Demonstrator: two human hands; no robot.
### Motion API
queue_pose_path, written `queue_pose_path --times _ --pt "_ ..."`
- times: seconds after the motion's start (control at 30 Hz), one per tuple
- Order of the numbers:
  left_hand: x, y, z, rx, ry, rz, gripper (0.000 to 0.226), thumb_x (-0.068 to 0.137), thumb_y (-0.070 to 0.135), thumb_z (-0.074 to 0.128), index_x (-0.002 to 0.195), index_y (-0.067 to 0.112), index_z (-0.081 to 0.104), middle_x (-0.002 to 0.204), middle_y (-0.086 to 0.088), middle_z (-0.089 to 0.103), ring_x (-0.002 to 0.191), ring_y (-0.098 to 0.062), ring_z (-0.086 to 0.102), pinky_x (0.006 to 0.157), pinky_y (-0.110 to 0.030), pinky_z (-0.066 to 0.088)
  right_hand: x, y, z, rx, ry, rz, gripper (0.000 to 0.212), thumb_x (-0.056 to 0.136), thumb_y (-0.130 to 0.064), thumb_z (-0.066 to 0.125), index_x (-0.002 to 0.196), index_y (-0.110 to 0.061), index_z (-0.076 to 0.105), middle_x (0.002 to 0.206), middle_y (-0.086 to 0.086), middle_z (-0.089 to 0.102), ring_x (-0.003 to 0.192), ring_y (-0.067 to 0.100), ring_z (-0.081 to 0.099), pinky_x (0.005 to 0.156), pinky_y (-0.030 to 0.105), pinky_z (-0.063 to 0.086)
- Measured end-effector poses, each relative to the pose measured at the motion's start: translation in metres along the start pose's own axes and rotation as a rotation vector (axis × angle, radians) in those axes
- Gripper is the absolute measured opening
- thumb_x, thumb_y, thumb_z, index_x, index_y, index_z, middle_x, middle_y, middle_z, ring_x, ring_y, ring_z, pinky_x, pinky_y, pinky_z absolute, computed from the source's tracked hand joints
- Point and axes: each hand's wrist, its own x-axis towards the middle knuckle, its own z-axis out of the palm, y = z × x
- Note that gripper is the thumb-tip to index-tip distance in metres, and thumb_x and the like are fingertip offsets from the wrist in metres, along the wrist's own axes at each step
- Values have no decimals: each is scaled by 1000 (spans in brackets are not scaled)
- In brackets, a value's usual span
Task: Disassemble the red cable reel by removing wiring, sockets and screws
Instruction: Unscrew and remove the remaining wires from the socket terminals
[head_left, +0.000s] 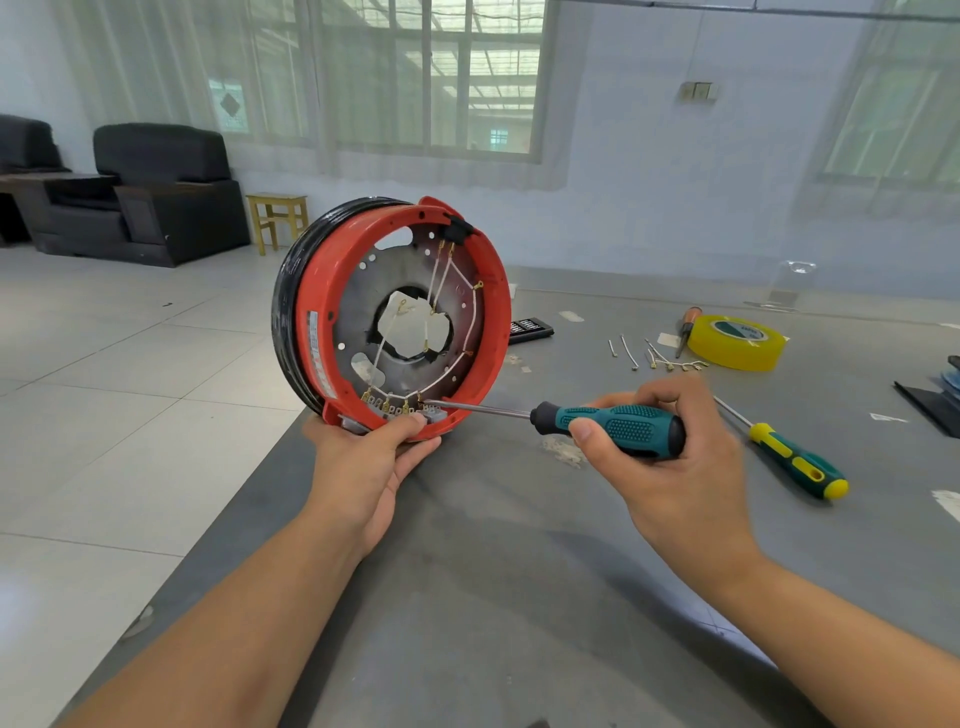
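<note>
At the counter's (467, 571) left edge the left hand (363, 467) grips the upright red cable reel (322, 291) from below, while the right hand (670, 457) clasps a teal screwdriver (613, 423), tip at the reel's lower terminals (400, 408).

A red cable reel (332, 291) wound with black cable (287, 275), its inner plate (358, 306) dull silver-grey, strung with white wires (441, 275) ending in brass-gold terminals (387, 405). A teal-and-black screwdriver (608, 425) with a dotted grip. On the grey table (493, 571): a green-and-yellow screwdriver (797, 460) and a yellow roll of tape (737, 342). Black armchairs (156, 192) stand on the white tiled floor (104, 389).
</note>
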Motion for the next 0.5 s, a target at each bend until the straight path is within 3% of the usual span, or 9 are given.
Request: queue_pose_path --times 0.2,0.37,0.5 --pt "0 1 0 4 -12 -23 69 87 -19 72 132 19 36 131 -28 65 99 -40 78 83 -52 66 6 0 -4 -14 27 39 37 75 -50 79 93 -35 50 93 -22 72 86 5 70 66 13 54" --pt "0 1 0 20 -20 -54 70 84 -21 74 127 22 40 135 -26 63 99 -41 78 86 -56 65 13 1 -8 10 58 97 36 76 -57 81 95 -43 54 89 -12 67 80 26 73 70 50 62" --pt "1 3 -1 41 -40 -86 74 83 -20 75 135 20 41 137 -23 62 101 -40 78 85 -54 65 16 1 -11 42 58 121 39 75 -57 81 98 -36 57 88 -13 66 81 25 75 68 52 63"
